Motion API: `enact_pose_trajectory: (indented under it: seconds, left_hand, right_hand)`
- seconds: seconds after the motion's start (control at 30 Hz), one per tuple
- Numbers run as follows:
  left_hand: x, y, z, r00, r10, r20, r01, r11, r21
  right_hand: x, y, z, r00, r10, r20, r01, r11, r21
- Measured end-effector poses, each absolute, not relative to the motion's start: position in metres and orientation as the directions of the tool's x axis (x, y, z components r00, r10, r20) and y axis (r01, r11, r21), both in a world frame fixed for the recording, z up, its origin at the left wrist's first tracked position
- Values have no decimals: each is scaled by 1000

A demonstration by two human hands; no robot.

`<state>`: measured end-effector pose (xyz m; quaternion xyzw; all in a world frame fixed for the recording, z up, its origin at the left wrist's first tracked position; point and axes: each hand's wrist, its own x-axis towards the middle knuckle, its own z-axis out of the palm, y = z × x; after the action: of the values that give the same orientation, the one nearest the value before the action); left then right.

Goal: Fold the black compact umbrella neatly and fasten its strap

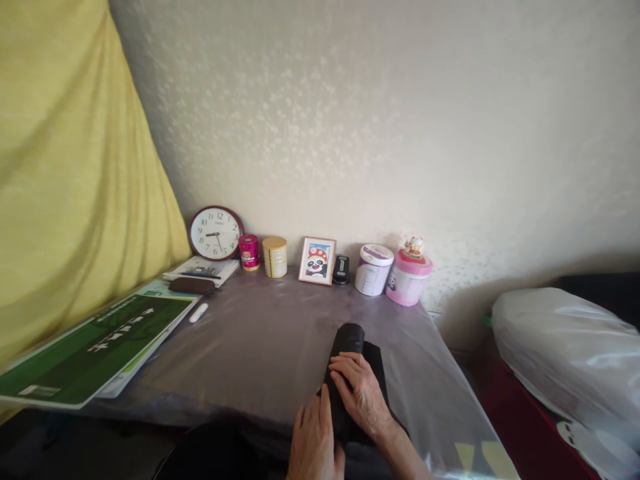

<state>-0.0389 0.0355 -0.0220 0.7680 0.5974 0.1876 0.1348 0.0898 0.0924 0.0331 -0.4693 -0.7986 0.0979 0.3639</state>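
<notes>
A black rolled-up bundle, which looks like soft sheet or cloth, lies on the grey-covered table near its front edge. A flat black flap sticks out along its right side. My right hand rests over the roll, its fingers bent across the top and pressing on it. Lower down, my left hand grips the roll's near left side with fingers close together; its thumb is partly hidden. The near end of the bundle is covered by both hands.
Along the wall stand a clock, a pink can, a yellow can, a panda picture frame, a black device and two tubs. Green board lies left. A plastic-covered bundle sits right.
</notes>
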Motion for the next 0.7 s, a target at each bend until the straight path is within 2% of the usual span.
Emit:
enact_pose_trajectory:
  seconds: [0.13, 0.3, 0.47, 0.6, 0.7]
  left_hand:
    - [-39, 39, -20, 246, 969, 25, 870, -232, 436]
    - [-38, 39, -9, 230, 972, -46, 871, -184, 455]
    - [-38, 38, -2, 217, 973, -74, 887, -165, 431]
    - [-40, 36, 2, 203, 979, -31, 888, -170, 427]
    - [-40, 33, 7, 177, 984, 5, 887, -161, 432]
  right_hand:
    - [102, 115, 17, -315, 846, 430, 737, 503, -450]
    - [111, 167, 8, -258, 874, 412, 746, 451, -490]
    - [129, 194, 11, 37, 922, 386, 714, 246, -655]
    - [163, 176, 10, 269, 898, 348, 688, 74, -722]
    - [185, 150, 4, 383, 901, 206, 556, -47, -830]
